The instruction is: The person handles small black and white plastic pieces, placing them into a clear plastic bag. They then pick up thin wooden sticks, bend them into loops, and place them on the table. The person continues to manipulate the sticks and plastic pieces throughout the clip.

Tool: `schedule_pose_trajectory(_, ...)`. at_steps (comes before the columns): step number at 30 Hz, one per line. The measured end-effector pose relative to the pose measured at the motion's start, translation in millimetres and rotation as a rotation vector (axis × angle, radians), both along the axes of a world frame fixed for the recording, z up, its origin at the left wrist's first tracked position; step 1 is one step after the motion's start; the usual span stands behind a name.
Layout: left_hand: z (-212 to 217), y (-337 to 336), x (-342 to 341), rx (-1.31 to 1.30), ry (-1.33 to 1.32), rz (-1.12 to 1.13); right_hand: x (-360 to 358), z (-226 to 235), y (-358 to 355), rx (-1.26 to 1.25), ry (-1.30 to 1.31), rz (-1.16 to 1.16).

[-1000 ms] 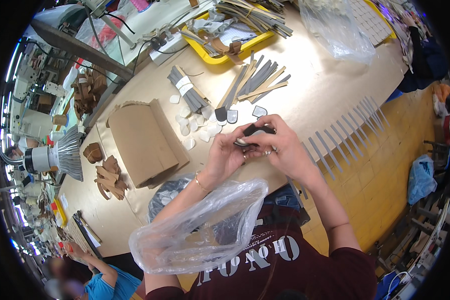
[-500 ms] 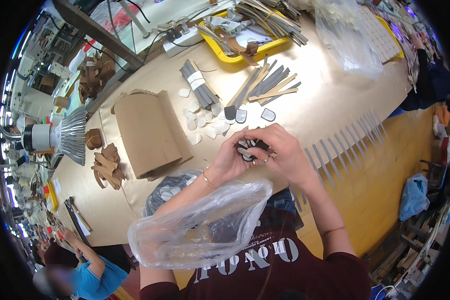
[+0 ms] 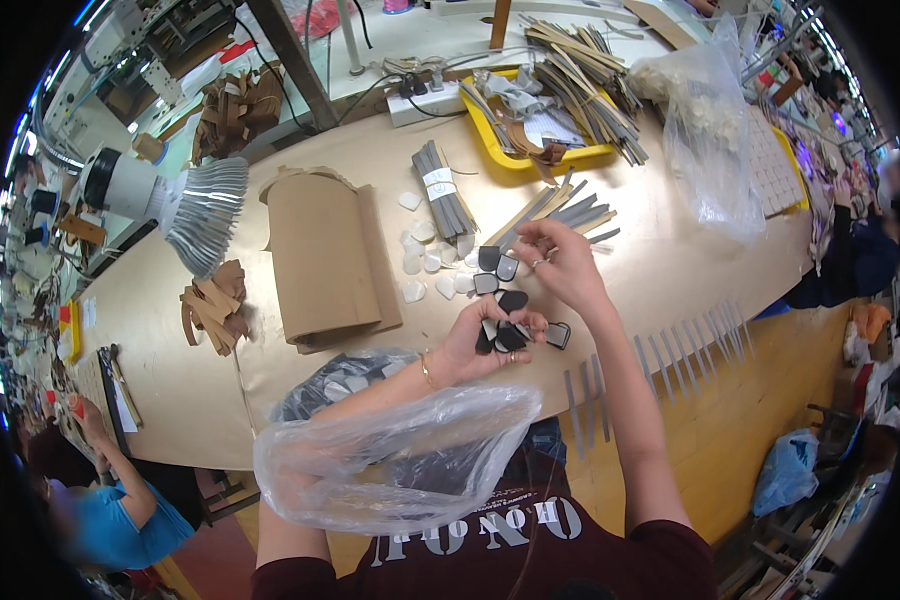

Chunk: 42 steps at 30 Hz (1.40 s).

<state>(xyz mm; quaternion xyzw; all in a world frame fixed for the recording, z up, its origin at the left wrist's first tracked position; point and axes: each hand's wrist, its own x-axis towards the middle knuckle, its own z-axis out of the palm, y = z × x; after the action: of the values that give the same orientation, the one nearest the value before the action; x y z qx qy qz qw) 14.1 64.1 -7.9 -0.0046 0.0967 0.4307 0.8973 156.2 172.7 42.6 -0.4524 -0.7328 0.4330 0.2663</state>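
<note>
My left hand (image 3: 475, 345) is closed around several small rounded tabs (image 3: 510, 338), black and whitish, fanned out between its fingers. A black-edged tab (image 3: 559, 335) is just right of its fingertips. Farther out, my right hand (image 3: 567, 265) hovers over the table, its fingers bent and apart with nothing visible in them. Dark-edged tabs (image 3: 507, 267) lie beside its fingertips, close to loose grey and tan strips (image 3: 580, 213). White tabs (image 3: 413, 291) are scattered left of these. A clear plastic bag (image 3: 310, 460) surrounds my left forearm.
A brown sheet roll (image 3: 320, 255) and brown scraps (image 3: 213, 308) lie left. Behind are a banded strip bundle (image 3: 440, 190), a yellow tray (image 3: 530, 160) and a filled plastic bag (image 3: 705, 150). Grey strips (image 3: 670, 360) overhang the right front edge. A lamp (image 3: 195, 210) juts in at left.
My right hand has left the tabs in my left hand and moved outward over the table. The held tabs now show more openly. The whole view has shifted slightly.
</note>
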Motion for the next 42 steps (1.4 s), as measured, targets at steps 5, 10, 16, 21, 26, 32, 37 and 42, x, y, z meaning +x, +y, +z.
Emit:
schedule_pose_trajectory(5, -2, -11, 7, 0.212, 0.263, -0.108, -16, -3, 5, 0.198, -0.379, 0.223)
schedule_pose_trajectory(10, 2, -17, 11, 0.142, 0.245, -0.189, -24, -3, -2, 0.209, -0.44, 0.239)
schedule_pose_trajectory(16, 5, -18, 2, -0.001, 0.247, -0.084, -14, -4, 0, -0.023, -0.166, 0.085)
schedule_pose_trajectory(21, 15, -20, -5, -0.123, 0.296, 0.037, 7, 22, -17, -0.277, 0.135, 0.117)
schedule_pose_trajectory(26, 21, -21, -8, -0.206, 0.341, 0.065, 10, 32, -39, -0.235, 0.051, 0.406)
schedule_pose_trajectory(32, 23, -38, -40, -0.143, 0.182, 0.073, -4, 21, -27, -0.125, -0.206, 0.15)
schedule_pose_trajectory(37, 26, -48, -61, -0.19, 0.223, 0.197, -10, 9, -42, 0.16, -0.475, 0.333)
schedule_pose_trajectory(42, 25, -48, -59, -0.168, 0.247, 0.207, -3, 10, -45, 0.06, -0.547, 0.343)
